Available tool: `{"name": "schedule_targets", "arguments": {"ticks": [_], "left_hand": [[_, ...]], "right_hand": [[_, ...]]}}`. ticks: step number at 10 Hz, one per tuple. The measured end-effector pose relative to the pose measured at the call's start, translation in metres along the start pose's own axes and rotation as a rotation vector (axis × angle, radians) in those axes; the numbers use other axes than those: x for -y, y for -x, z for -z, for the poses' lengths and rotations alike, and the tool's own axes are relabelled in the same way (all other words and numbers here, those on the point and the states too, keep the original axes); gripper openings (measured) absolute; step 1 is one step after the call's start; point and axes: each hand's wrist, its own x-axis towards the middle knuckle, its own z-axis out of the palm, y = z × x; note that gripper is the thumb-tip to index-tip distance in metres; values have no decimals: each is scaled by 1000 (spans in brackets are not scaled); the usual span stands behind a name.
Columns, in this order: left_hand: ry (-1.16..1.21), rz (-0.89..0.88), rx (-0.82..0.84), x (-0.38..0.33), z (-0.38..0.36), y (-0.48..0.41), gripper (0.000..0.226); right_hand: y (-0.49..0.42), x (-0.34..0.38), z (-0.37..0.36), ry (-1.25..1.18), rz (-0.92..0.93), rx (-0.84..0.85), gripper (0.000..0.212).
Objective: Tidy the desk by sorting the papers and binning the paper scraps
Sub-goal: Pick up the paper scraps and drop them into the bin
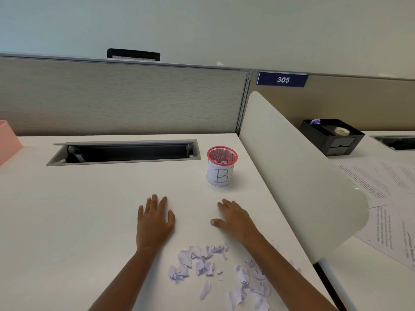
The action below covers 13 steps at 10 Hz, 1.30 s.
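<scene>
Mostly white desk (pixel 78 209), grey cubicle partition (pixel 123 97), blue 305 sign (pixel 282 80)

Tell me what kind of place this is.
Most likely an office cubicle: a grey fabric partition behind the desk, a blue plate reading 305, and a black organiser with tape on the neighbouring desk.

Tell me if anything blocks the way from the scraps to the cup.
Nothing visible does. Between the scraps and the cup lies bare desk; the left hand and right hand rest flat either side.
</scene>
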Motion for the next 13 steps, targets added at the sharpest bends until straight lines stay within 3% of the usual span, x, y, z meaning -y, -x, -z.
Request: {"name": "schedule_targets", "arguments": {"ticks": [2, 3, 4, 5, 6, 8, 9, 13], "left_hand": [[-19, -4, -8, 1, 0, 0, 52], [-18, -3, -8, 0, 0, 0, 52], [-15, -9, -8, 0, 0, 0, 52], [-21, -8, -6, 0, 0, 0, 52], [-25, -11, -8, 0, 0, 1, 52], [-12, -12, -3, 0, 0, 0, 52], [-2, -14, -5, 1, 0, 0, 52], [-17, -16, -34, 2, -4, -1, 52]], "right_hand": [[24, -7, 1, -91, 262, -256, 27], [31, -18, 6, -223, 184, -388, 29], [37, -28, 10, -336, 21, -285, 46], [42, -29, 8, -320, -73, -78, 64], [41, -20, 2, -171, -79, -62, 63], [37, 0, -9, -219, 28, -241, 41], [32, 2, -6, -358, 23, -281, 27], [-24, 21, 93, -464, 68, -625, 21]]}}
